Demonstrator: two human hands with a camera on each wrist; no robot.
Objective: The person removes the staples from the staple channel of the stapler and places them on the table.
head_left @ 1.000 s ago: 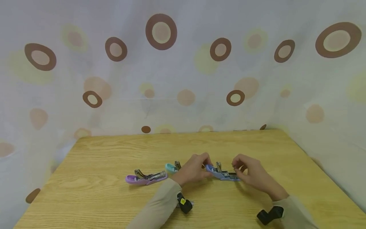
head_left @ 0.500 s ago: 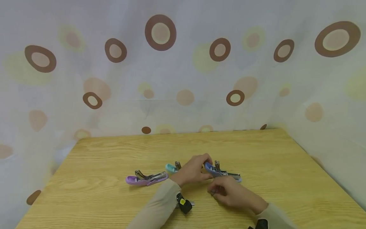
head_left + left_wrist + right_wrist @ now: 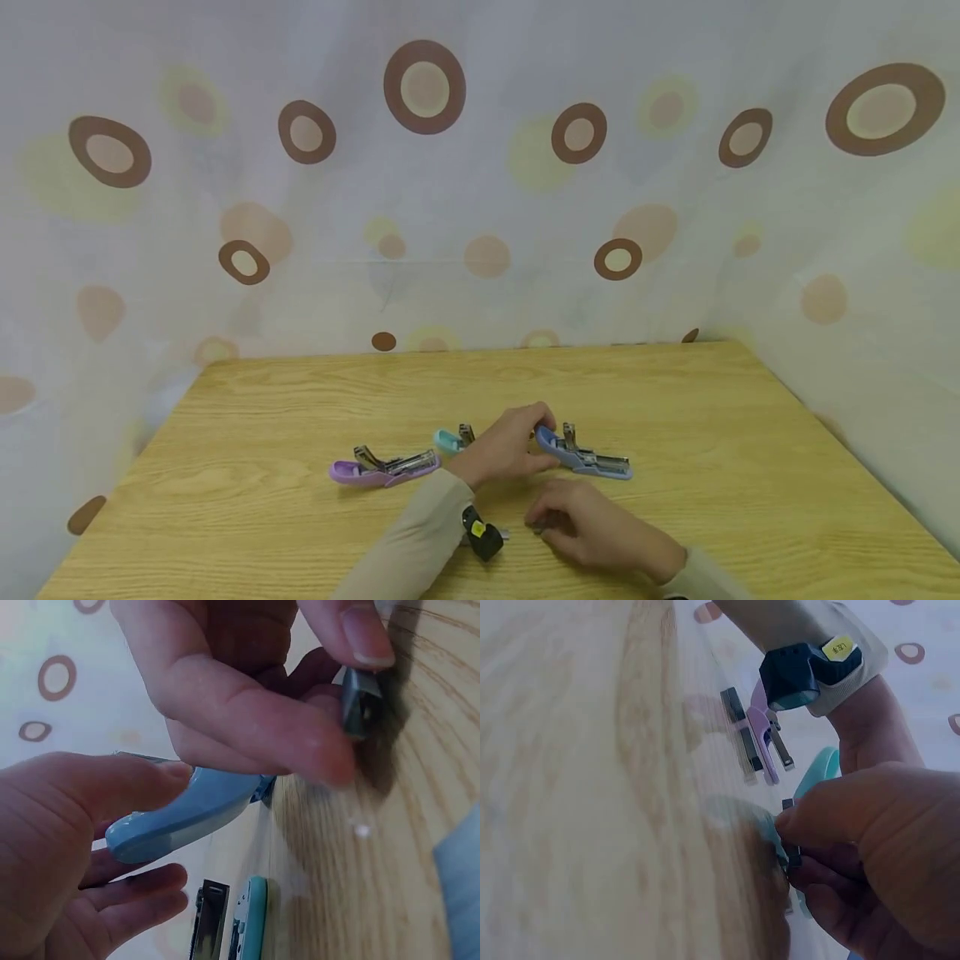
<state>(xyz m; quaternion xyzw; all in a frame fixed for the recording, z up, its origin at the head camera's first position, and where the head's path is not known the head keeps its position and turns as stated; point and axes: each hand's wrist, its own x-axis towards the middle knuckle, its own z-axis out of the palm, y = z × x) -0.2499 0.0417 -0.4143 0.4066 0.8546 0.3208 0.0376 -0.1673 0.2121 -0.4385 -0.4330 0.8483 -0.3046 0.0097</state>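
My left hand [image 3: 504, 450] grips the rear end of a blue stapler [image 3: 588, 461], which lies opened out on the table with its metal arm raised. In the left wrist view the thumb lies along the blue stapler [image 3: 206, 806]. Nearer the front, my right hand [image 3: 592, 527] pinches a short strip of staples [image 3: 362, 701] between thumb and fingers, low over the wood. A teal stapler [image 3: 447, 440], partly hidden behind the left hand, and a purple stapler [image 3: 367, 473] lie opened at left.
Two more staple strips [image 3: 750, 748] rest on the table in the right wrist view; the left wrist partly covers them in the head view. The wooden table [image 3: 262, 417] ends at a patterned cloth [image 3: 480, 192] behind. Both wrists carry black cameras.
My right hand has moved from the blue stapler's front end down and left, toward the near middle of the table. The left hand has stayed on the blue stapler.
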